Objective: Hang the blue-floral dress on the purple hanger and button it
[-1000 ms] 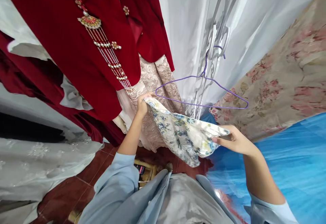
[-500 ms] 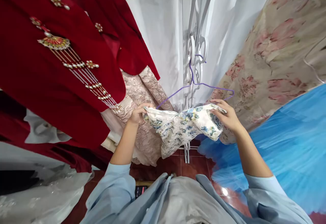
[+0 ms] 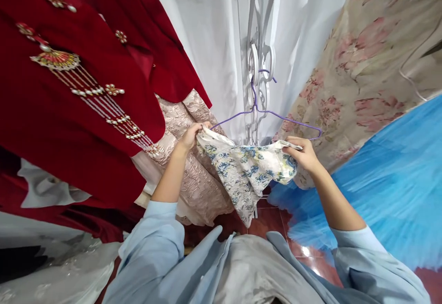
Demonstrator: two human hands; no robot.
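A white garment with a blue and yellow floral print [image 3: 247, 170] hangs between my two hands, its lower part drooping to a point. My left hand [image 3: 193, 136] pinches its upper left edge, close to the left end of a purple wire hanger [image 3: 255, 109]. Its upper right edge is gripped by my right hand [image 3: 302, 152], just below the hanger's right end. The hanger's hook sits at the white scroll-shaped rack [image 3: 253, 62]. Whether the cloth is over the hanger's left arm or only beside it, I cannot tell.
Left of me hang a red velvet jacket [image 3: 103, 92] with pearl trim and a pale pink textured garment [image 3: 193, 175]. On the right are a beige floral dress [image 3: 359, 83] and a blue tulle skirt [image 3: 390, 189]. White curtains [image 3: 200, 23] hang behind; the floor [image 3: 272, 221] is red tile.
My left hand has risen slightly with the garment's left edge. The garment's lower end has swung right and spread out. The view has shifted a little.
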